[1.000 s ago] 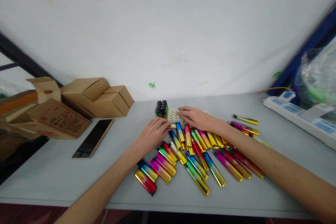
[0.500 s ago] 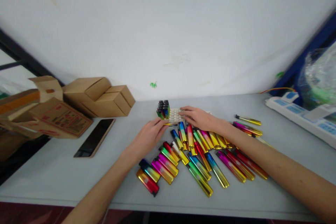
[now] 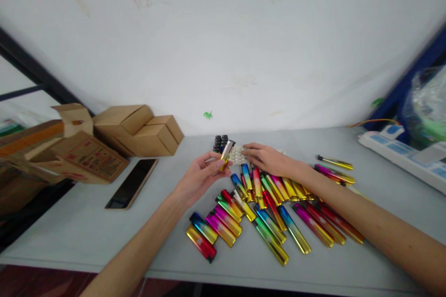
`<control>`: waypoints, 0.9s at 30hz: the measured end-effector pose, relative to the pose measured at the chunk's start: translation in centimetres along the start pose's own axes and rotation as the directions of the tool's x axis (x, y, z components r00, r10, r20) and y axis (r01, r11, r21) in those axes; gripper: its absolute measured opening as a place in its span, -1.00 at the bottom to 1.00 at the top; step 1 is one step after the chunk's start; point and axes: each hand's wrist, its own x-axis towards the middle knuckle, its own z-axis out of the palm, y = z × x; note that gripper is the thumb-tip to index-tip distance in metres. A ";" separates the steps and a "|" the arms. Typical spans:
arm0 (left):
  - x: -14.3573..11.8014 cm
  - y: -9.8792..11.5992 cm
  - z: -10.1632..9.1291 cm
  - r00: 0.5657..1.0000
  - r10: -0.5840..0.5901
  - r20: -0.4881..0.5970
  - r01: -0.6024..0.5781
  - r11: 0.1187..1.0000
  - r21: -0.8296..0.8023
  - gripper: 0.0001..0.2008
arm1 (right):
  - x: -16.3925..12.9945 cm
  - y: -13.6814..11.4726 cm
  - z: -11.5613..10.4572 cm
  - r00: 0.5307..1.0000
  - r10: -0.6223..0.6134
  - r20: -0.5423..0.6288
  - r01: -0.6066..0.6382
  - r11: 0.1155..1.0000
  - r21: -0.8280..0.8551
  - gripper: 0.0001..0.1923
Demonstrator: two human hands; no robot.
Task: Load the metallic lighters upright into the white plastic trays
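A lighter (image 3: 227, 153) with a silver-and-gold shiny body is pinched, tilted, between the thumb and fingers of my left hand (image 3: 200, 176). Just behind it stand several upright lighters (image 3: 220, 139) with black tops, partly hidden, at the left end of a white holder (image 3: 238, 155) with a bumpy top. My right hand (image 3: 270, 158) lies over the holder, its fingers stretched out on it and pointing left; the hand covers much of the holder. In front of both hands spread many loose metallic lighters (image 3: 270, 240) in gold, red, blue, green and magenta.
At the left are closed cardboard boxes (image 3: 146, 139), an opened printed carton (image 3: 94, 158) and a phone (image 3: 131, 183) lying flat. A white power strip (image 3: 400, 155) runs along the right side, near a clear plastic bag (image 3: 428, 106). The white wall (image 3: 223, 55) rises behind the grey table (image 3: 167, 246).
My left hand has lifted and turned, bringing a lighter up from low on the table to a tilted pose before the upright ones. My right hand stays on the holder. The view has shifted slightly.
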 end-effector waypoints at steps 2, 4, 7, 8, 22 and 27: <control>-0.3 0.0 0.3 0.999 -0.018 0.050 0.019 0.999 -0.026 -0.70 | 0.0 0.0 0.0 1.000 -0.007 0.003 0.007 1.000 0.011 -0.63; -0.4 -0.1 0.5 0.994 -0.036 0.107 0.037 0.999 -0.008 -0.58 | 0.1 0.0 0.1 1.000 -0.007 0.004 0.007 1.000 0.030 -0.63; -0.5 -0.4 0.8 0.987 -0.052 0.153 0.046 0.998 0.038 -0.62 | 0.0 0.0 0.2 1.000 0.019 -0.008 -0.019 0.996 0.088 -0.64; -0.5 -0.4 1.0 0.988 -0.052 0.149 0.045 0.998 0.048 -0.68 | 0.0 0.1 0.2 0.999 0.031 -0.013 -0.030 0.995 0.099 -0.65; 0.4 -1.4 1.0 0.984 0.093 -0.149 -0.045 0.953 0.299 -0.46 | -0.1 0.1 0.2 0.998 0.054 0.020 -0.055 0.997 0.050 -0.61; 0.6 -1.8 0.7 0.959 0.184 -0.216 -0.070 0.891 0.449 -0.45 | -0.2 0.2 0.3 0.998 0.064 0.007 -0.065 0.996 0.063 -0.62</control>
